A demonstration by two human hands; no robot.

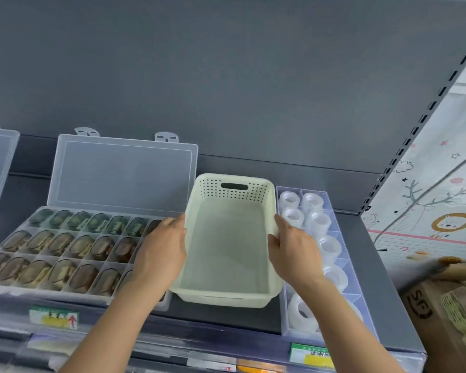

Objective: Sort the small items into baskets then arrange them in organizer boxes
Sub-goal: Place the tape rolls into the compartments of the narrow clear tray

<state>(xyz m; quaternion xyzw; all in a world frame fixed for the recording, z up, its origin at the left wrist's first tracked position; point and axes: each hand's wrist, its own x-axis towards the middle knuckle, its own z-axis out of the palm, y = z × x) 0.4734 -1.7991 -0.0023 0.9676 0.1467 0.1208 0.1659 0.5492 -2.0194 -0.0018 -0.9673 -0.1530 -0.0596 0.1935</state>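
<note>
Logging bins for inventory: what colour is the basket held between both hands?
Cream-white basket, plain, with rows of small holes in its far wall; head view.

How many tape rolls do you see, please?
7 tape rolls: four at the tray's far end, two down its right column, one large nearest; the right hand may hide more.

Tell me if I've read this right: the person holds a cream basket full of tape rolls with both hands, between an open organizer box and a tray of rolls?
Not quite: the basket is empty; the head view shows its bare floor. The rest holds: left hand and right hand grip its sides, between the organizer box and the tray of tape rolls.
</note>
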